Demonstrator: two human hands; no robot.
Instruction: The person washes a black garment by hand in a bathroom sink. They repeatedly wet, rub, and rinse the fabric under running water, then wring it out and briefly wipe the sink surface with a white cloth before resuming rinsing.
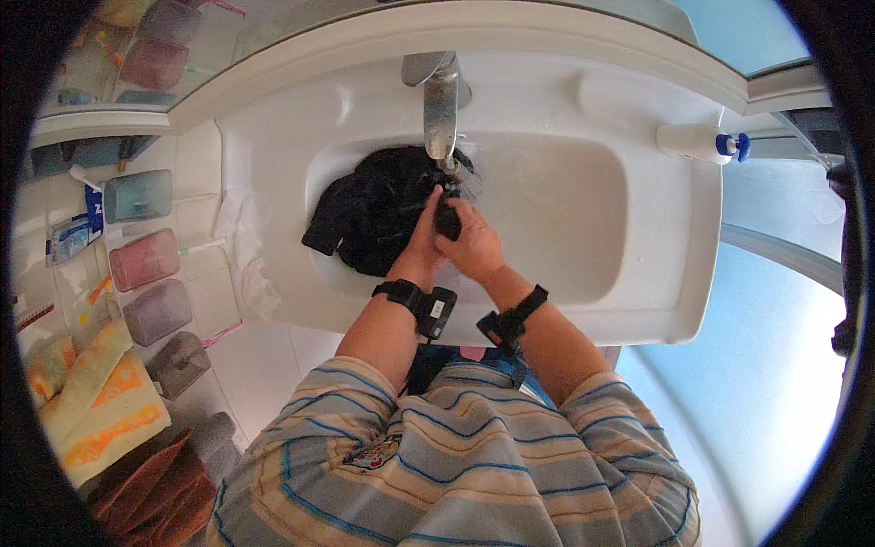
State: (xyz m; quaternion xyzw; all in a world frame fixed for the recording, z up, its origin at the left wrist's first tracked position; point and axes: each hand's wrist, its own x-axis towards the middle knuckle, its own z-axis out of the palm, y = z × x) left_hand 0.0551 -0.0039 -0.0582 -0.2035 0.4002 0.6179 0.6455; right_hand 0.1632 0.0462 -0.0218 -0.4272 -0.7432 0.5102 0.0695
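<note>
A wet black garment (383, 205) lies bunched in the left half of a white washbasin (567, 219). My left hand (427, 239) and my right hand (475, 243) come together at its right side, just below the faucet (441, 116), and grip a dark fold of the cloth between them. Water sprays from the spout down beside my fingertips. How the fingers of my left hand sit in the cloth is partly hidden. Each forearm wears a black strap with a small device.
A white pump bottle with a blue top (694, 143) lies on the basin's right rim. Translucent cups (140, 195) line the left wall, with toothbrushes beside them. A white cloth (243, 253) rests on the left rim. Yellow and brown towels (109, 403) hang at the lower left.
</note>
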